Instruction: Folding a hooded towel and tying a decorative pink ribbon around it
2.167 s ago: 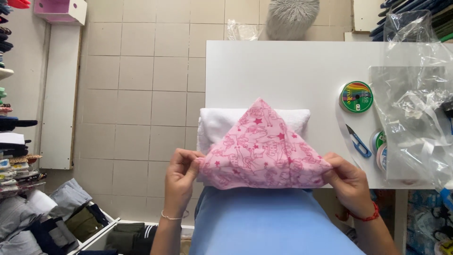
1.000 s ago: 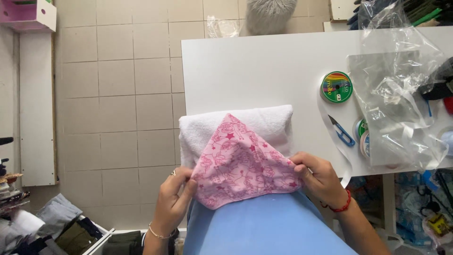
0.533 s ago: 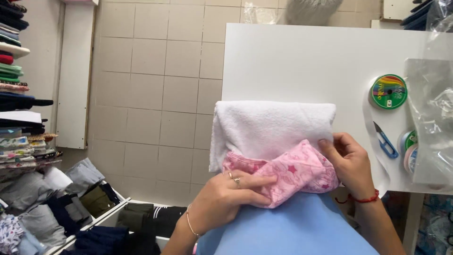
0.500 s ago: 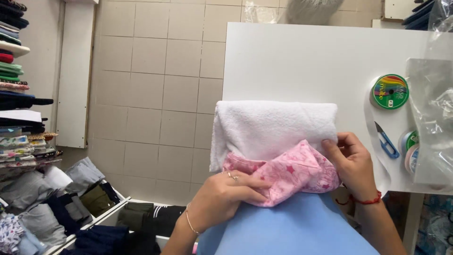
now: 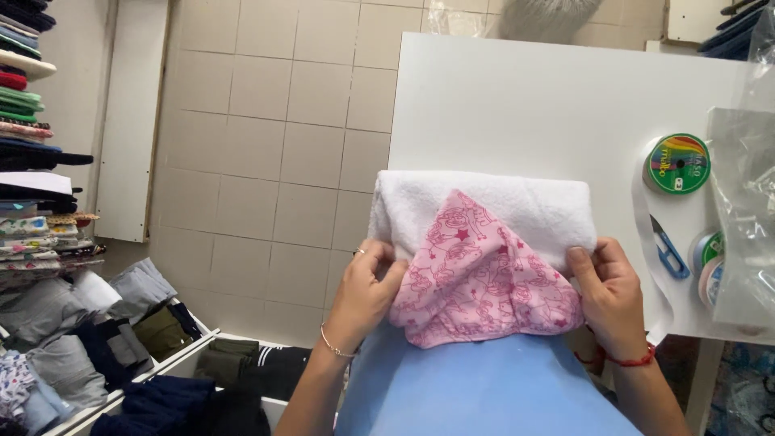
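Now, from the head view, a folded white towel (image 5: 517, 211) lies at the near edge of a white table (image 5: 517, 97), and a pink printed cloth (image 5: 476, 282) with a pointed top lies over its front, the peak at twelve o'clock and the hem hanging toward six. The left hand (image 5: 365, 289) grips the cloth's nine o'clock corner, fingers curled narrow around the fabric and towel edge. The right hand (image 5: 607, 289) pinches the three o'clock corner, thumb on top and fingers tucked beneath. A red cord circles the right wrist, a thin bracelet the left. At two o'clock from the towel sits a green ribbon spool (image 5: 676, 164); at three o'clock lie small blue snips (image 5: 668, 253), with clear plastic bags (image 5: 747, 202) beyond. Stacked folded clothes (image 5: 32, 121) fill shelves at nine o'clock.
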